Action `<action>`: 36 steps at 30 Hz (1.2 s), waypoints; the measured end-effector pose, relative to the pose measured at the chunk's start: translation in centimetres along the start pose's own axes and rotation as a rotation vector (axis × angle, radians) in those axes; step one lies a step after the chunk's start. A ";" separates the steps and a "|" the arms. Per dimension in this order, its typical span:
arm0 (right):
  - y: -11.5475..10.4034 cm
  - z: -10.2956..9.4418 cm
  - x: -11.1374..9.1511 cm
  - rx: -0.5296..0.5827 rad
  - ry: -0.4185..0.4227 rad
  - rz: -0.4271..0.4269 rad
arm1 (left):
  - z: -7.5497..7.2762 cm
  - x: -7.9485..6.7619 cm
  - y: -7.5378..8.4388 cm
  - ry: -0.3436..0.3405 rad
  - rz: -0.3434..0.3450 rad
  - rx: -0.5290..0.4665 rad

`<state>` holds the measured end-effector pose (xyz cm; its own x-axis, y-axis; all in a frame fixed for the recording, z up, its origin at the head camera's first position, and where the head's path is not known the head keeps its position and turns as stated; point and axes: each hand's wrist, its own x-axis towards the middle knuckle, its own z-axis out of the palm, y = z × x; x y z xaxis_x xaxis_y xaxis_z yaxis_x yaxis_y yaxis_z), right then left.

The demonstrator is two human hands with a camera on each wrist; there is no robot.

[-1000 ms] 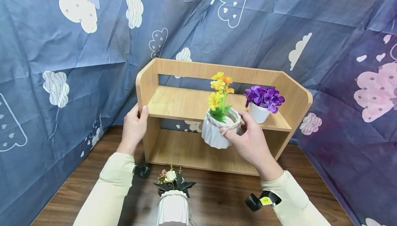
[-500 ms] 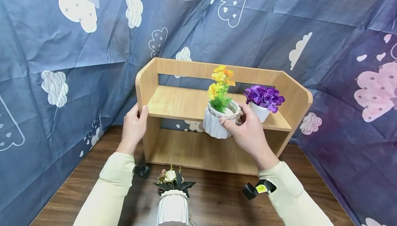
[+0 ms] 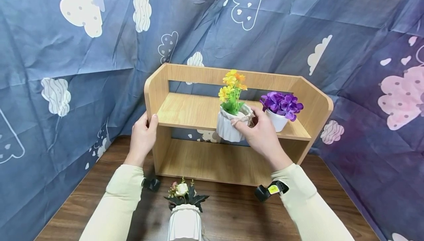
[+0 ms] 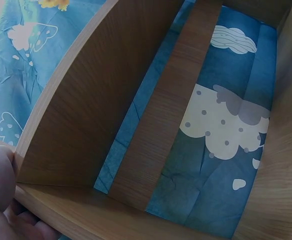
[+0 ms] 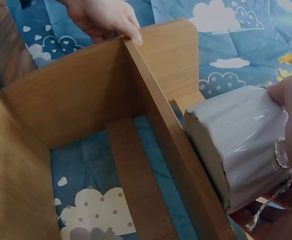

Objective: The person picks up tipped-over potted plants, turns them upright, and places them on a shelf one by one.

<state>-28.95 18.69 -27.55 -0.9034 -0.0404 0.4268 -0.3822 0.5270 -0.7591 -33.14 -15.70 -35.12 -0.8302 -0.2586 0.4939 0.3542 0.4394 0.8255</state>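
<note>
My right hand [image 3: 263, 134] grips a white ribbed flower pot [image 3: 228, 128] by its twine-wrapped rim, thumb on the near side. Yellow and orange artificial flowers [image 3: 228, 86] rise from it. The pot stands upright at the front edge of the upper shelf board; in the right wrist view the pot's base [image 5: 208, 162] is right at that edge. My left hand [image 3: 142, 134] holds the left side panel of the wooden desktop shelf [image 3: 185, 110], with the thumb on its front edge. To the right on the upper board is a white pot with purple flowers [image 3: 281, 106].
A white pot [image 3: 185, 222] with a white rose and dark leaves stands in front of the shelf on the dark wooden table [image 3: 228, 211]. Behind and beside the shelf hangs a blue cloud-patterned cloth [image 3: 281, 42]. The shelf's lower board [image 3: 205, 158] lies beneath the held pot.
My right hand has lifted the yellow-flowered pot and brought it forward toward the upper board, slightly left at the end. My left hand keeps its hold on the side panel.
</note>
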 end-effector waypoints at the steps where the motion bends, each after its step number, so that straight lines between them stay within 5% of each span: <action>1: 0.0 0.0 0.1 0.002 -0.003 0.001 | 0.0 0.0 0.0 0.000 -0.002 -0.001; 13: 0.4 0.6 1.8 0.055 -0.028 0.018 | 0.1 0.2 0.0 0.004 0.006 0.008; 36: 0.9 1.4 3.7 -0.030 -0.042 0.092 | 0.1 0.1 -0.3 0.007 0.000 -0.009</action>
<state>-32.86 17.78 -27.35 -0.9420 -0.0263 0.3347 -0.2921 0.5556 -0.7784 -33.37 -15.75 -35.33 -0.8271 -0.2646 0.4958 0.3581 0.4319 0.8278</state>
